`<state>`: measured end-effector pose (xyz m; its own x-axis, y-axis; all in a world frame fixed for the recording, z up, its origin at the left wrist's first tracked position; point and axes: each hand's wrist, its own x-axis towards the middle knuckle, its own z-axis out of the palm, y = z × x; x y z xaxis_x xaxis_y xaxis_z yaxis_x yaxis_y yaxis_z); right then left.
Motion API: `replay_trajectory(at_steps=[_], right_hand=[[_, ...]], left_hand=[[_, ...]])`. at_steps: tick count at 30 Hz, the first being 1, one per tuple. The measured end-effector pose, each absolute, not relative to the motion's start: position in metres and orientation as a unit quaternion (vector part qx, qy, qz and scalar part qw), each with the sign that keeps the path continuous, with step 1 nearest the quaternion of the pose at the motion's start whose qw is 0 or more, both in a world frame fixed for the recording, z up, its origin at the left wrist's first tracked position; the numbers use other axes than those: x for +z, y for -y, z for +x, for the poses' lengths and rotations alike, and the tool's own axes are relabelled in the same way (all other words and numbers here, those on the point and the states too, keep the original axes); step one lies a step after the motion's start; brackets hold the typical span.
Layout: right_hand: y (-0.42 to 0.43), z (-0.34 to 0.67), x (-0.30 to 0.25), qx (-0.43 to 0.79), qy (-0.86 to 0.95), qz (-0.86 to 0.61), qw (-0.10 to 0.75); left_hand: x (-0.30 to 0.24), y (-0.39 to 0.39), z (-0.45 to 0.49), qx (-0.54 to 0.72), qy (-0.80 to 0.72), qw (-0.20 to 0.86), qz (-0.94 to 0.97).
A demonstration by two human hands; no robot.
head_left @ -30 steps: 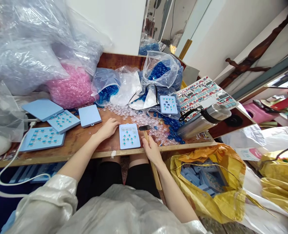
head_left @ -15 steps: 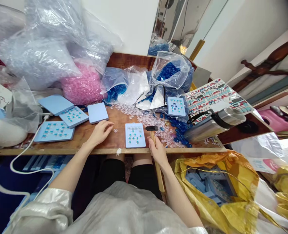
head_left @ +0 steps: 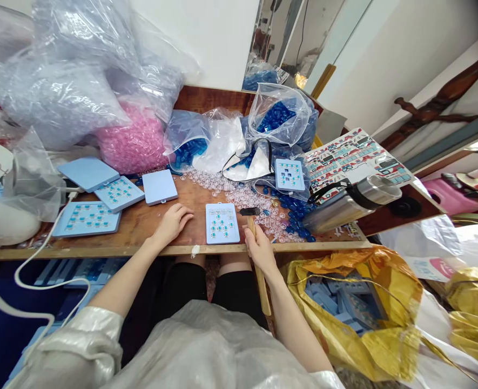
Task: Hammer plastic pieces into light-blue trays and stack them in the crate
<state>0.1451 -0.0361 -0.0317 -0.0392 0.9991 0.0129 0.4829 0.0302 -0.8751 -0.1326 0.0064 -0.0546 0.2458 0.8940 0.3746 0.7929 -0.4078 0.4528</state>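
Note:
My right hand [head_left: 260,249] grips the wooden handle of a small hammer [head_left: 260,275]. Its black head lies over the table just right of a light blue panel [head_left: 222,237] that carries clear and teal pieces. My left hand [head_left: 174,222] rests low over the table, left of this panel, with its fingers bent and drawn together. Whatever is under or between those fingertips is hidden. Beyond that hand lies a plain light blue square panel [head_left: 160,188]. Loose clear pink ring-like pieces [head_left: 242,189] are scattered behind the hammer.
More blue panels [head_left: 87,219] lie at left. Bags of clear, pink [head_left: 133,138] and blue pieces crowd the back. A steel flask [head_left: 344,208] lies near a sticker sheet [head_left: 356,156] at right. A yellow sack [head_left: 396,324] of blue panels stands below the table edge.
My left hand has shifted slightly right and toward me, over where a loose clear ring lay; that ring no longer shows. The hammer stays in my right hand, and the view has shifted slightly.

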Motion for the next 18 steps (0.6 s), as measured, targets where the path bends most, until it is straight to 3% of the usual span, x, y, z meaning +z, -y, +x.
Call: replay_trajectory(at_steps=[10, 18], right_hand=[[0.037, 0.145, -0.031, 0.358, 0.623, -0.601, 0.351], [0.037, 0.144, -0.029, 0.351, 0.627, -0.606, 0.342]], left_hand=[[-0.052, 0.003, -0.134, 0.303, -0.529, 0.069, 0.790], [-0.028, -0.005, -0.064, 0.336, -0.462, 0.166, 0.804]])
